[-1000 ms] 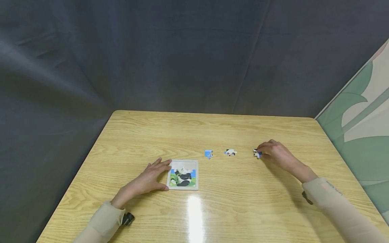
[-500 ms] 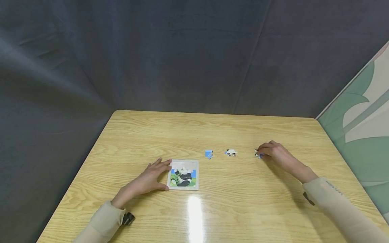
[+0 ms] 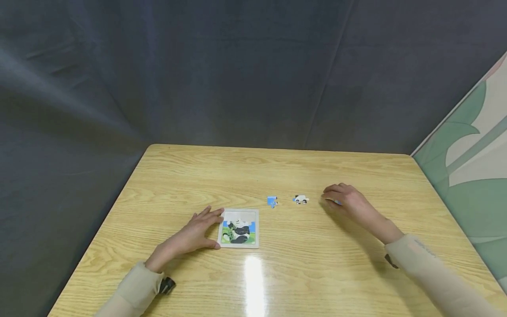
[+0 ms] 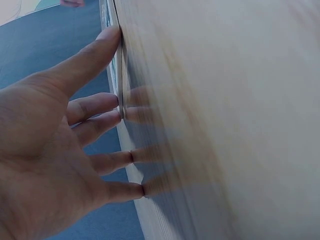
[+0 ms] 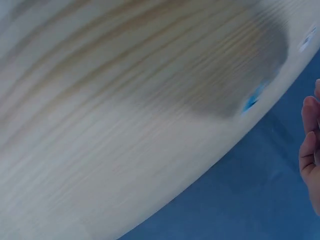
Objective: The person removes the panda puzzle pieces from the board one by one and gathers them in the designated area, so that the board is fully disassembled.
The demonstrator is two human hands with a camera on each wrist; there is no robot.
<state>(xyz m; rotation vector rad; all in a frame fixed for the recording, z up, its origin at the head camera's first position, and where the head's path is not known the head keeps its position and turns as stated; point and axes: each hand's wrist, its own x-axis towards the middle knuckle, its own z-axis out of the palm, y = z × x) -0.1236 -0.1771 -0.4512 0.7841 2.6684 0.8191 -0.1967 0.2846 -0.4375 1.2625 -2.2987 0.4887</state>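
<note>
My left hand [image 3: 196,231] lies at the left side of a small square panda jigsaw puzzle [image 3: 238,228] in a pale frame, thumb and fingers spread and touching its edge. In the left wrist view the thumb and two fingertips of that hand [image 4: 55,135] meet the frame's thin edge [image 4: 120,75]. My right hand [image 3: 348,204] hovers over a blue puzzle piece [image 3: 338,202], mostly hidden beneath it. In the right wrist view this piece [image 5: 254,98] lies on the table, apart from the loosely bent fingers of the hand [image 5: 311,145].
Left of my right hand lie a panda-face puzzle piece [image 3: 301,199] and a blue puzzle piece [image 3: 272,201]. The wooden table [image 3: 206,171] meets a dark curtain [image 3: 245,79] at the back. A green-patterned panel [image 3: 475,176] borders the right side.
My right hand has let go of the puzzle piece at the right and shifted left over it. My left hand and the framed puzzle stay in place.
</note>
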